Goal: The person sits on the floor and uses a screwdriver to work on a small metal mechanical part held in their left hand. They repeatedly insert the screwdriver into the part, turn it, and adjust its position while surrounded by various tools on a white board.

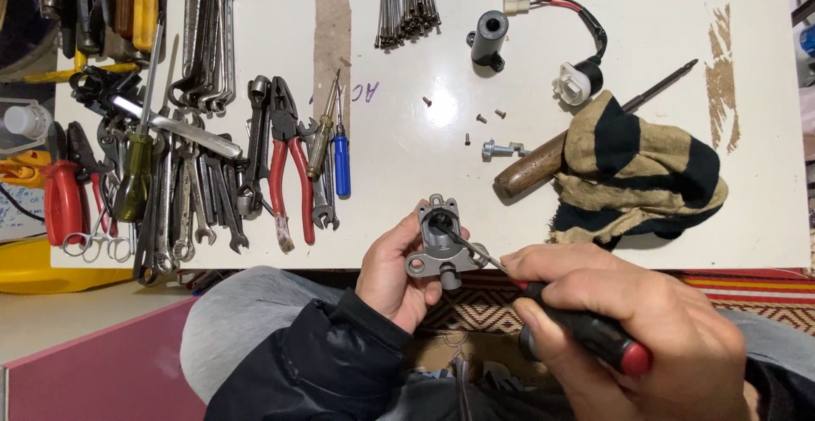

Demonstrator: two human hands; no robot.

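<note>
Left hand: the left hand (392,270) wraps a small grey cast-metal valve-like body with mounting ears (441,243), thumb and fingers pressed against its sides; held just off the table's near edge, above the lap, open bore turned up toward the camera so the tool can get in.
Right hand: the right hand (632,328) is closed around a black-handled screwdriver with a red end cap (586,332), index finger laid along the shaft, likely to steady the tip.
Tool tip: the thin shaft runs up-left and its tip sits inside the metal body's bore; whether it is seated on a screw, cannot tell.
Loose fasteners: several small dark screws (480,119) and a silver flanged bolt (501,148) lie apart on the white tabletop (424,47), within reach of the work.
Nearby parts: black plastic cylinder (490,37); red-and-black wire with white plug connectors (570,47).
Rag: striped tan-and-black cloth (637,171) drapes over a wooden-handled driver (535,169).
Tool spread: red-handled pliers (289,162), blue-handled small screwdriver (341,162) and steel spanners (208,35) sit in rows at the left.
Markings: faint purple handwriting on the tabletop beside a worn brown strip; unreadable.
Packages: a clear bottle with white cap (24,120) at far left.
</note>
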